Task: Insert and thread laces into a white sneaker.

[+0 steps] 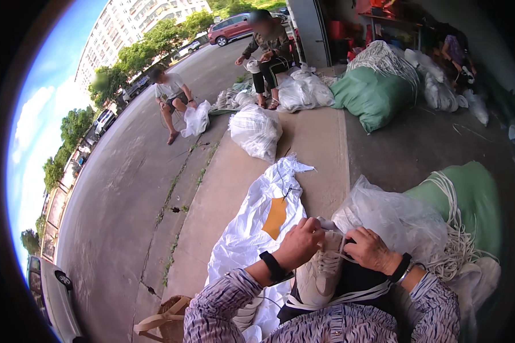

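Observation:
A pale beige sneaker [316, 278] rests on my lap, with white laces threaded through its eyelets. My left hand [298, 244] is closed in a pinch at the upper left of the shoe, beside its tongue and collar. What it pinches looks like a white shoelace, mostly covered by the fingers. On the other side my right hand [370, 249] is also closed, its fingers holding a white shoelace [343, 247] that runs from the shoe. More loose white laces [349, 298] lie across my dark-clothed lap.
A white woven sack [243, 228] lies to the left. Clear plastic bags [397, 214] and a green sack [469, 197] with bundled laces stand on the right. Ahead are a stuffed white bag [256, 132], a big green sack [369, 94] and seated people. A wicker basket [171, 320] sits lower left.

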A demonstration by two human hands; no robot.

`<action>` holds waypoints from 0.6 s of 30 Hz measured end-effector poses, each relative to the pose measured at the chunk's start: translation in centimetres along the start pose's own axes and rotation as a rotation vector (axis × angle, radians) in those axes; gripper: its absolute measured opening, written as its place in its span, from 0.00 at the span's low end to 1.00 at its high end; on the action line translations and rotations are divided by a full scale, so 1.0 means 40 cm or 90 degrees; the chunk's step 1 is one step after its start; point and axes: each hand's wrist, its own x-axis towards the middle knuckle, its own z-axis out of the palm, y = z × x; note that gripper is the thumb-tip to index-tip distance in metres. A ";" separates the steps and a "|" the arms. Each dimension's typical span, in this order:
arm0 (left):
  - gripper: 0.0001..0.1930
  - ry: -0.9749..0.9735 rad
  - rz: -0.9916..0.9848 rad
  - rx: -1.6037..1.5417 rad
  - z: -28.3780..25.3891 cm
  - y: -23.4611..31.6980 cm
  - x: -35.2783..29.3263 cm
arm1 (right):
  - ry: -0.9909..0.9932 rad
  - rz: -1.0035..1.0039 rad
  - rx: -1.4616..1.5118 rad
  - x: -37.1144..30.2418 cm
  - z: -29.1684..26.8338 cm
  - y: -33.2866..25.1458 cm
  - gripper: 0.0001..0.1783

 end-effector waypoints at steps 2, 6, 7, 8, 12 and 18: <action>0.16 -0.091 0.079 -0.035 -0.002 -0.030 0.005 | 0.029 -0.030 -0.019 0.001 0.004 -0.006 0.02; 0.14 -0.200 0.106 -0.001 -0.043 -0.039 0.019 | -0.072 -0.030 0.013 0.021 -0.001 -0.009 0.04; 0.13 -0.207 0.172 0.065 -0.055 -0.036 0.020 | -0.111 -0.048 0.005 0.038 -0.020 -0.010 0.05; 0.13 -0.199 0.169 0.071 -0.056 -0.037 0.022 | -0.110 -0.056 0.000 0.050 -0.024 -0.012 0.05; 0.10 -0.252 0.222 0.107 -0.036 -0.043 0.028 | -0.221 -0.057 -0.014 0.068 -0.006 -0.006 0.05; 0.07 -0.260 0.155 0.116 -0.033 0.033 0.022 | -0.294 0.077 0.062 0.064 -0.001 0.000 0.07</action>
